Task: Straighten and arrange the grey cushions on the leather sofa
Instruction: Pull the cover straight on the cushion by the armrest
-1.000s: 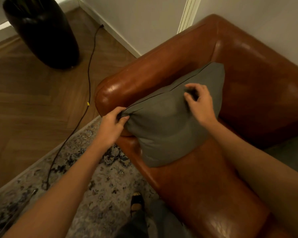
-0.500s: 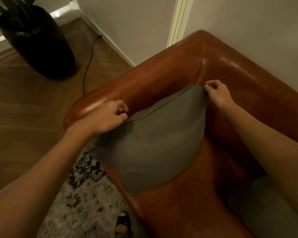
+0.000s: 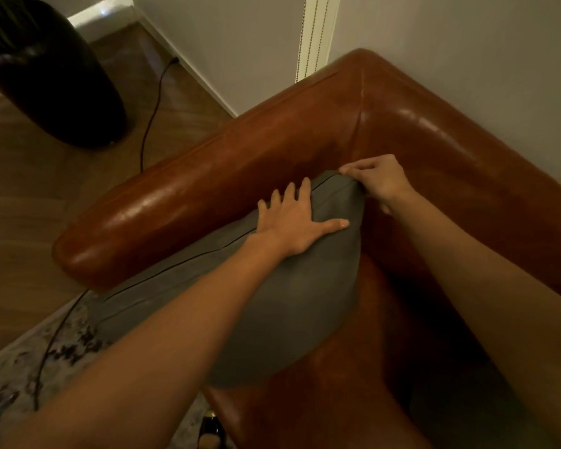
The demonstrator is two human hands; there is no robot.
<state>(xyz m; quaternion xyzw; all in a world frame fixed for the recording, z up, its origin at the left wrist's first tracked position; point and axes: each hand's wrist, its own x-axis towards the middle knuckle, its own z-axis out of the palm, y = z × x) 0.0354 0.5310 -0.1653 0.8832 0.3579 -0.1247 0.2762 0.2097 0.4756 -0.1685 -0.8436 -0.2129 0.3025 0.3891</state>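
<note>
- Head view: grey cushion (image 3: 282,306) leans against the inner face of the sofa arm (image 3: 182,202), its top corner pushed toward the sofa's back corner.
- Left hand (image 3: 293,226): fingers spread apart, flat on the cushion face, gripping nothing.
- Right hand (image 3: 381,181): fingers pinched together on the top corner, just beside the left fingertips.
- Advice: keep the corner pinched and pulled taut while the flat palm presses filling outward, evening the seam line.
- Leather sofa (image 3: 450,150) beyond the fingers: seat otherwise bare here.
</note>
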